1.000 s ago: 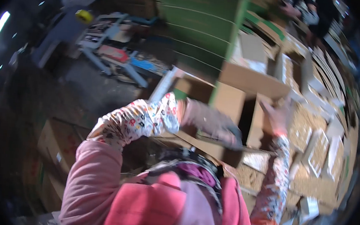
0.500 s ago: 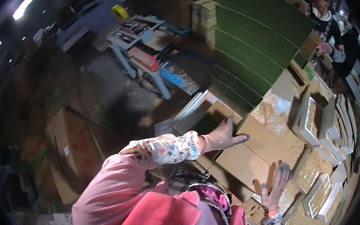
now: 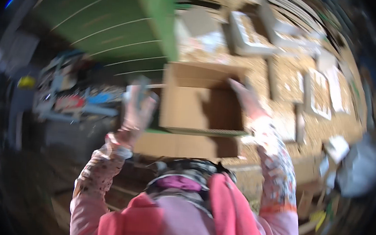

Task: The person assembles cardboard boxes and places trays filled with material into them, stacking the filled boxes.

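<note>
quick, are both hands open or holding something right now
Left hand: open, fingers spread, left of the open brown rectangular cardboard box.
Right hand: at the box's right wall; blur hides whether it grips.

Upper left towers a green stack [image 3: 106,25] scored by pale lines, with a blurred blue-grey metal frame [image 3: 101,110] below it, near a red piece [image 3: 69,102] and a small yellow object [image 3: 26,82]. On the right, several white-edged trays [image 3: 253,49] sit on a tan, speckled counter [image 3: 341,125], a crumpled grey plastic bag [image 3: 360,170] near its edge.
</note>
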A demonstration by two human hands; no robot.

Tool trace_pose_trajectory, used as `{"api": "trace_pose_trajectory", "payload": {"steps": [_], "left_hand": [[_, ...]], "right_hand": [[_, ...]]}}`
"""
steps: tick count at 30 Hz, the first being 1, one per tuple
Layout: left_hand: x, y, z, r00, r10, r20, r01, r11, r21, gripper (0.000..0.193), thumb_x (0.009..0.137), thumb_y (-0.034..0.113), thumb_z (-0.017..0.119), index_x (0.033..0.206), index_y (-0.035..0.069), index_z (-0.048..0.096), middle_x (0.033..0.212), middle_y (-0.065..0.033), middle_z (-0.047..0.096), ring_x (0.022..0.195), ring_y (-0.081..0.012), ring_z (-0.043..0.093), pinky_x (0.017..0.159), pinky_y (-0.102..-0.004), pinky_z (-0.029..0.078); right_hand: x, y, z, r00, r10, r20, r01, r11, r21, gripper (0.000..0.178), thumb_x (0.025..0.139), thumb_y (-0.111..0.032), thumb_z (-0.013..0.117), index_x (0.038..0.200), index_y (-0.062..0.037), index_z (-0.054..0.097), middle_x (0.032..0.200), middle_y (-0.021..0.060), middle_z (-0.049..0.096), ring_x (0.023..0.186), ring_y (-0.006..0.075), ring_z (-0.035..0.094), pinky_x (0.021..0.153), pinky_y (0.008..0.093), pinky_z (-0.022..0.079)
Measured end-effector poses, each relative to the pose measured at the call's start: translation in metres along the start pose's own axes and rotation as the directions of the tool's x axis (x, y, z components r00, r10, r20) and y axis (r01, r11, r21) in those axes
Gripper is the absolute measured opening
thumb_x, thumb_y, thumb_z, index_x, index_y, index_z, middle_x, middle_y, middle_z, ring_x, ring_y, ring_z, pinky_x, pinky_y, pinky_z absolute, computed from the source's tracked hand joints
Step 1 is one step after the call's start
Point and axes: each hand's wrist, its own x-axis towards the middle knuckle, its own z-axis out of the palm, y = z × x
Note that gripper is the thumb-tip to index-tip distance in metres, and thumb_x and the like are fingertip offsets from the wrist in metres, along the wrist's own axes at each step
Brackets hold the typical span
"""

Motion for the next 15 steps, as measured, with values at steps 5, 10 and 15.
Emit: {"api": "trace_pose_trajectory", "payload": {"steps": [5,10,15], "left_hand": [[0.062,-0.010,0.026,0.996,-0.004,0.086,-0.054,0.746,0.664,0.068,0.079,0.016,0.064,0.137,0.004,0.030,0.129,-0.0273,0.042,0.118,-0.0439,0.041,0.099,-0.0435,0.037],[0.051,0.003,0.052,0.990,-0.081,0.114,0.023,0.897,0.441,0.065,0.071,-0.008,0.041,0.136,-0.003,0.032,0.136,-0.0179,0.040,0.129,-0.0270,0.035,0.109,-0.0336,0.023],[0.053,-0.005,0.052,0.988,-0.136,0.075,0.102,0.933,0.344,0.065,0.072,-0.009,0.041,0.136,-0.002,0.033,0.136,-0.0156,0.041,0.129,-0.0247,0.036,0.109,-0.0321,0.023]], "right_hand": [[0.017,0.025,-0.045,0.947,0.234,0.221,-0.319,0.604,0.730,0.057,0.094,-0.039,0.048,0.132,0.0031,0.040,0.122,0.0161,0.052,0.112,0.0237,0.050,0.099,0.0321,0.038],[0.048,0.176,-0.238,0.224,0.019,-0.974,-0.260,0.965,-0.041,0.094,0.085,-0.067,0.036,0.131,0.0148,0.033,0.136,0.0341,0.031,0.131,0.0415,0.027,0.111,0.0425,0.019],[0.114,0.246,-0.281,0.178,0.154,-0.972,0.249,0.949,0.195,0.110,0.079,-0.063,0.056,0.142,0.0081,0.001,0.145,0.0307,0.016,0.133,0.0353,0.027,0.110,0.0393,0.022]]}}
